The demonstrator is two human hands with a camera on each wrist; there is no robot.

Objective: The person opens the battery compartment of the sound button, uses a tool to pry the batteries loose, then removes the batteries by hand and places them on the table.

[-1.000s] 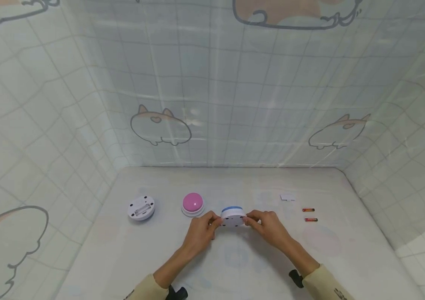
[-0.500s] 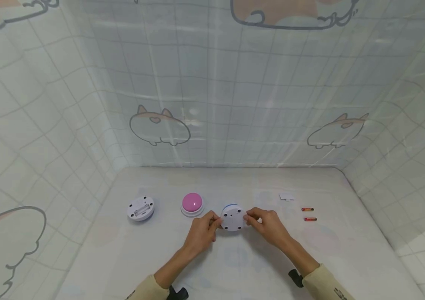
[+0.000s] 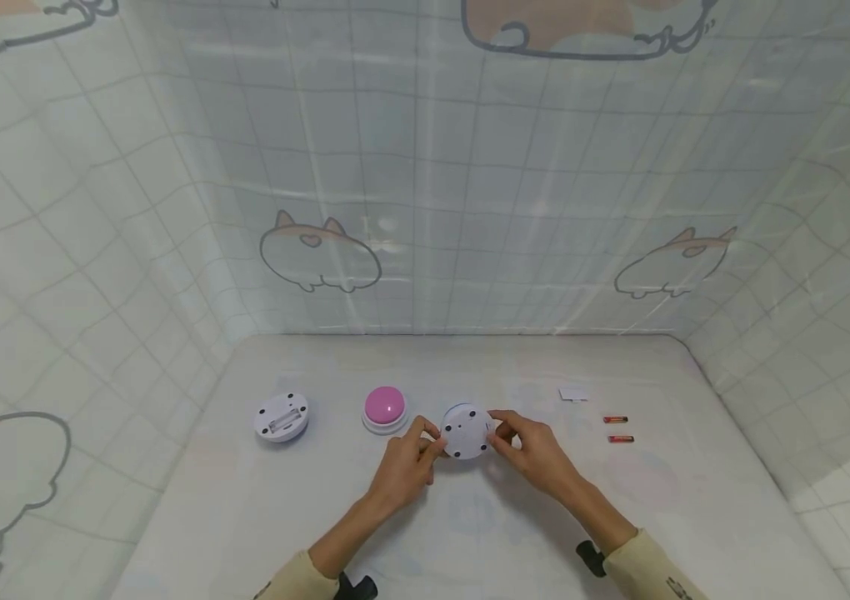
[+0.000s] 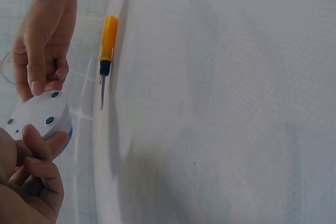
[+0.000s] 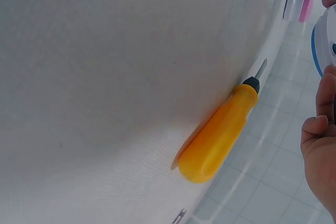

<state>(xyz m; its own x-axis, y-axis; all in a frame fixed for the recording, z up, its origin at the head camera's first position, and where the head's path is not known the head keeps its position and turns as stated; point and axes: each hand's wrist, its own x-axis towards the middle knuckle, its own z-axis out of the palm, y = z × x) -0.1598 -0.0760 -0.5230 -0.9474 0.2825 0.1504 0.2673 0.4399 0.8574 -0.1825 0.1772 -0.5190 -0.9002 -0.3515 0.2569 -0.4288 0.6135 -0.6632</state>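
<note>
Between both hands, a round push-button buzzer (image 3: 466,432) is held above the table, its white underside with dark feet facing me. Only a sliver of its blue top shows at the far rim. My left hand (image 3: 404,467) pinches its left edge; on the opposite edge, the fingers of my right hand (image 3: 537,454) grip it. In the left wrist view, the speaker holes and dark feet of the buzzer (image 4: 39,109) are visible. A pink-topped buzzer (image 3: 385,406) stands upright left of it. Farther left, another buzzer (image 3: 282,417) lies upside down with its battery slot uncovered.
Two small orange-red batteries (image 3: 616,419) lie on the table (image 3: 695,500) to the right. A small white flat piece (image 3: 573,394) is just beyond them. Both wrist views show a yellow-handled screwdriver (image 5: 218,135). Patterned curtain walls (image 3: 470,208) enclose the back and sides.
The held buzzer has tilted so its underside faces me more fully, then turned a little in the fingers. Both hands stay in nearly the same place.
</note>
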